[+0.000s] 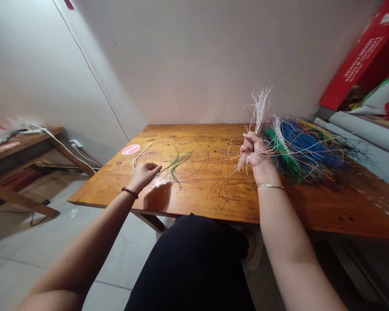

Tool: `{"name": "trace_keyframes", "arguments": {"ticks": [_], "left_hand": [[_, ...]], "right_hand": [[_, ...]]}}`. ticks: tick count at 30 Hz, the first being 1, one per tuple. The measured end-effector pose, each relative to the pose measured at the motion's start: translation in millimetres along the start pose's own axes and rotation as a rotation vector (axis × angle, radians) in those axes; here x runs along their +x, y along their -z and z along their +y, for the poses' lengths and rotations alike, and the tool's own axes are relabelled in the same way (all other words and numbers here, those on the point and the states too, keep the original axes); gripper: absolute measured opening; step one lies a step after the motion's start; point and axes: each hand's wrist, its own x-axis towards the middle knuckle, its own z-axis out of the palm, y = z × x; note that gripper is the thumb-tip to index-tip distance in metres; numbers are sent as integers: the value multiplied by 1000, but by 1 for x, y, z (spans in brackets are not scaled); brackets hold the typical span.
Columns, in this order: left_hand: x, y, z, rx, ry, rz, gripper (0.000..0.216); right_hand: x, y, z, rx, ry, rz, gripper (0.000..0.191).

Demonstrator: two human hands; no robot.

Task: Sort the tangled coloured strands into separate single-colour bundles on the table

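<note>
My right hand (255,152) is closed around a bundle of thin white strands (258,108) that stick up above the fist and fray out below it. Just right of it lies a big tangled heap of blue, green, yellow and orange strands (306,149) on the wooden table (197,194). My left hand (144,173) hovers low over the table's left part, fingers curled, fingertips close to a small bunch of green strands (176,164). A few white strands (139,156) lie beyond the left hand. I cannot see anything held in the left fingers.
A round pink sticker (131,149) sits near the table's far left corner. A low wooden bench (22,142) with cables stands at the left. A red box (363,56) and rolled material (366,129) fill the right side. A plain wall is behind the table.
</note>
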Motion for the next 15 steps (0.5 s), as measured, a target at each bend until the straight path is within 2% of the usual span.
{"name": "trace_keyframes", "arguments": {"ticks": [5,11,13,15], "left_hand": [[18,-12,0,-53,69,-14,42],[21,-9,0,98,30,-22,45],[13,-4,12,150,8,31,43],[-9,4,39,93,-64,81,39]], "right_hand": [[0,0,0,-5,7,-10,67],[-1,0,-1,-19,14,0,68],[-1,-1,-1,-12,12,-1,68],[-1,-1,0,-8,-3,-5,68]]}}
